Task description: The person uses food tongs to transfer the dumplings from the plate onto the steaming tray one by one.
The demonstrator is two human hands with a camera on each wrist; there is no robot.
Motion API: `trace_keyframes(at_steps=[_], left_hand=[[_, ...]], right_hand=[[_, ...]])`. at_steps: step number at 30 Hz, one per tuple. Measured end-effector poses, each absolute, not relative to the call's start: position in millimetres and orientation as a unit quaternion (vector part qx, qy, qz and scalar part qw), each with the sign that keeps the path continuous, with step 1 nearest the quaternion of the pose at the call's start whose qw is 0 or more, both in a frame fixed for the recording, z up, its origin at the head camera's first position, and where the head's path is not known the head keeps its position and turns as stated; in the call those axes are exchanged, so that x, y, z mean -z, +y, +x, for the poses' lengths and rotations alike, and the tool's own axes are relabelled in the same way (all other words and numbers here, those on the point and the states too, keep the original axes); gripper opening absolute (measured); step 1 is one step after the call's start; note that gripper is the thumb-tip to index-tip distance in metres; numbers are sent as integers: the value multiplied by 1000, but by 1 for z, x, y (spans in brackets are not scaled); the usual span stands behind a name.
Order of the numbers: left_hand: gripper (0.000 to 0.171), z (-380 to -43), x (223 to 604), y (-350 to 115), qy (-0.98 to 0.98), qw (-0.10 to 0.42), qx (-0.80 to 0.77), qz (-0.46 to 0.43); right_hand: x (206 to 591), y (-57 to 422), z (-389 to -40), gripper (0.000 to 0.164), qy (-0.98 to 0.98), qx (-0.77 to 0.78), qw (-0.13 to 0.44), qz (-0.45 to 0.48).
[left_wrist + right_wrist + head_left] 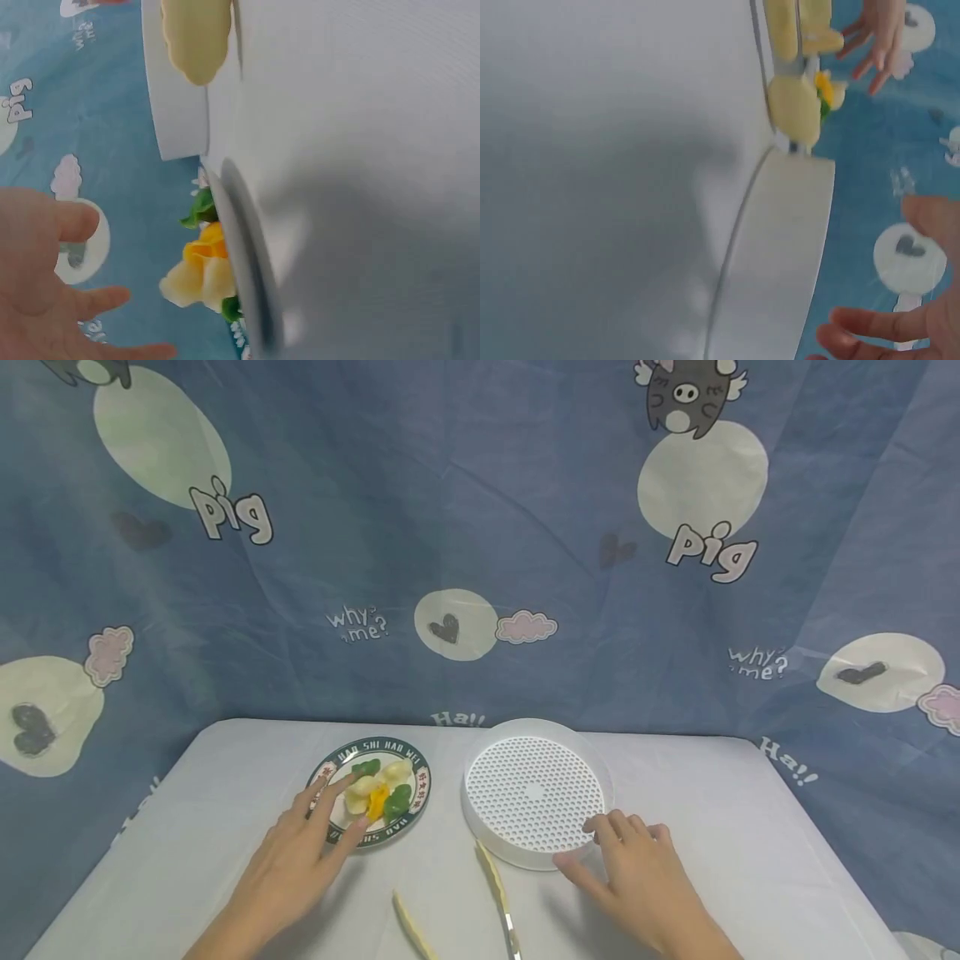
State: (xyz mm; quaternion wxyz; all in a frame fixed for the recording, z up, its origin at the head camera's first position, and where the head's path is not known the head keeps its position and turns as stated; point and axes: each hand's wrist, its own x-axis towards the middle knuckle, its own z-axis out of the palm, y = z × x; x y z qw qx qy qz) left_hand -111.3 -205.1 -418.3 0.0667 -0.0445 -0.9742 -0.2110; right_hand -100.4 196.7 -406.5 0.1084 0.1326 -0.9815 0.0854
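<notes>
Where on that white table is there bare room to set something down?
Most room: the table right of the white sieve and right grip. Another patch lies left of the plate and left grip. Crowded: front centre, where two yellowish strips lie between both grips.

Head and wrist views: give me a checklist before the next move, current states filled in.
1. Left hand holding nothing: ok, fingers spread above the round white plate with a dark green rim.
2. Yellow, cream and green food-like pieces on that plate: ok.
3. Right hand holding nothing: ok.
4. Right hand not touching the round white perforated tray: cannot tell; fingertips overlap its near right rim in the head view.
5. Tray flat on the white tabletop: ok.
6. Pale yellow scalloped-edged strips in hand, if needed: not ok, neither hand holds them.
</notes>
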Motion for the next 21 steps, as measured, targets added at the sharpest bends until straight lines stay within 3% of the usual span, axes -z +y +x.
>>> trace_keyframes(at_steps=[4, 7, 13, 19, 21], left_hand=[[72, -116, 419, -212, -969, 21, 245, -15], [78, -123, 419, -217, -960, -23, 278, 12], [75, -133, 421, -227, -937, -28, 346, 37], [80, -139, 420, -231, -907, -97, 395, 106], [82, -139, 421, -230, -887, -109, 430, 129]], right_hand=[[407, 187, -88, 54, -981, -104, 76, 147], [409, 179, -80, 62, -982, -112, 37, 150], [424, 168, -71, 77, -976, -132, -66, 158], [442, 158, -72, 80, -965, -116, -175, 157], [446, 156, -71, 83, -963, -94, -186, 170]])
